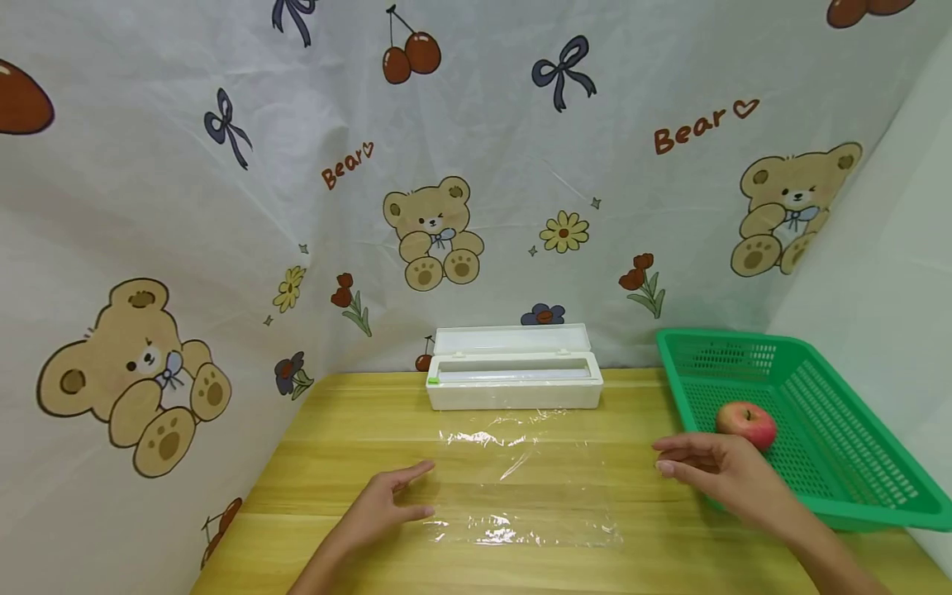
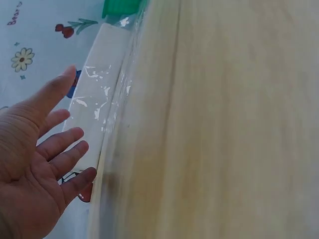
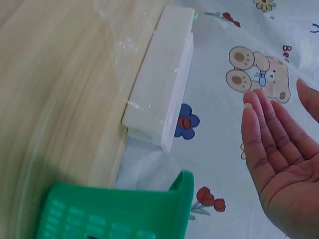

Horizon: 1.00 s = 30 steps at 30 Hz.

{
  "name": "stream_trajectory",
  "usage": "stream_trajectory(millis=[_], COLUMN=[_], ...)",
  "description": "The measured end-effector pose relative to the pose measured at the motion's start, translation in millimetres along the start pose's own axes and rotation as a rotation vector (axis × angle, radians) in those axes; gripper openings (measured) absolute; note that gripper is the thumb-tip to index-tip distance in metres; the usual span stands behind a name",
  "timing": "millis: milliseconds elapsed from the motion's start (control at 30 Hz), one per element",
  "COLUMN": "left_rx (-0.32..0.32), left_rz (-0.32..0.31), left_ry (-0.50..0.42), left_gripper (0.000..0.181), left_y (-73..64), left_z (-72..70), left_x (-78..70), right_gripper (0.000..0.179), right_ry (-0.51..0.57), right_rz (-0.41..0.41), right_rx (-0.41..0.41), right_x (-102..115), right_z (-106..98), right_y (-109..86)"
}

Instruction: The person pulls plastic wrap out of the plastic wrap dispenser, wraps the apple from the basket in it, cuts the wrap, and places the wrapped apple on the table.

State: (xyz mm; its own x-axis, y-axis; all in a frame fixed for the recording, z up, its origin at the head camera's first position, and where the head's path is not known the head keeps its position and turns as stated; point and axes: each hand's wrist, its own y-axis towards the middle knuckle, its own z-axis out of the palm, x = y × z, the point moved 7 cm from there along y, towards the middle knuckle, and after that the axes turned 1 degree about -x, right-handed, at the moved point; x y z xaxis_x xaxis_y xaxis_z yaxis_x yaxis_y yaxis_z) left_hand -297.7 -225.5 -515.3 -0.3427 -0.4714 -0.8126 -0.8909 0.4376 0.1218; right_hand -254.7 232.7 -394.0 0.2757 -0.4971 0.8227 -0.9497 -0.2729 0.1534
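Standing apart, thumb and fingers of the left hand [image 1: 383, 500] point at clear plastic film [image 1: 521, 496], spread over the yellow wooden table [image 1: 353, 430] before a white oblong box [image 1: 515, 397]; the right hand [image 1: 725, 473], thumb also apart, hovers near a green plastic basket [image 1: 878, 512] holding a red apple [image 1: 748, 424].

White glare flecks the clear film [image 1: 524, 512].

A yellowish wooden tabletop [image 1: 342, 438], its grain running left to right, meets a pale, creased sheet [image 1: 491, 140] on the far and left sides. Printed on it are cartoon bears [image 1: 433, 227], red cherries [image 1: 423, 53], dark bows [image 1: 560, 71], flowers [image 1: 564, 232] and "Bear" lettering [image 1: 690, 130]; a plain white surface [image 1: 885, 264] rises along the right.
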Motion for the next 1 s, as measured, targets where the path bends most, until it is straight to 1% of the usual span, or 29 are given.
stream_trajectory(millis=[67, 233, 367, 467, 567, 667, 733, 867, 1000], left_rx=[0.004, 0.014, 0.052, 0.069, 0.065, 0.054, 0.044, 0.042, 0.048], left_rz=[0.023, 0.069, 0.068, 0.062, 0.083, 0.120, 0.149, 0.173, 0.169], left_ry=[0.044, 0.128, 0.129, 0.114, 0.127, 0.170, 0.199, 0.235, 0.262], left_gripper=[0.074, 0.082, 0.091, 0.095, 0.098, 0.099, 0.098, 0.100, 0.102], left_y=[2.7, 8.9, 12.5, 13.2, 12.8, 13.3, 13.7, 13.2, 12.0], left_z=[1.2, 1.5, 4.1, 6.2, 6.4, 6.2, 6.5, 8.3, 9.0], left_x=[3.6, 9.6, 14.8, 20.4, 26.5, 32.5, 35.3, 38.6, 38.9], right_gripper=[0.032, 0.029, 0.030, 0.035, 0.038, 0.036, 0.034, 0.031, 0.031], right_ry=[-0.022, -0.066, -0.132, -0.169, -0.162, -0.143, -0.164, -0.243, -0.278], right_rz=[0.000, -0.053, -0.039, 0.006, 0.029, 0.028, 0.022, 0.004, 0.003], right_rx=[-0.022, -0.079, -0.121, -0.146, -0.159, -0.170, -0.186, -0.233, -0.266], right_x=[-1.1, -5.2, -13.5, -20.4, -26.5, -32.7, -37.4, -46.7, -55.9], right_z=[-7.4, -28.4, -46.5, -58.3, -68.1, -77.2, -83.7, -97.5, -108.8], right_y=[-0.1, -1.4, -2.3, -2.3, -2.8, -4.2, -4.9, -5.2, -6.3])
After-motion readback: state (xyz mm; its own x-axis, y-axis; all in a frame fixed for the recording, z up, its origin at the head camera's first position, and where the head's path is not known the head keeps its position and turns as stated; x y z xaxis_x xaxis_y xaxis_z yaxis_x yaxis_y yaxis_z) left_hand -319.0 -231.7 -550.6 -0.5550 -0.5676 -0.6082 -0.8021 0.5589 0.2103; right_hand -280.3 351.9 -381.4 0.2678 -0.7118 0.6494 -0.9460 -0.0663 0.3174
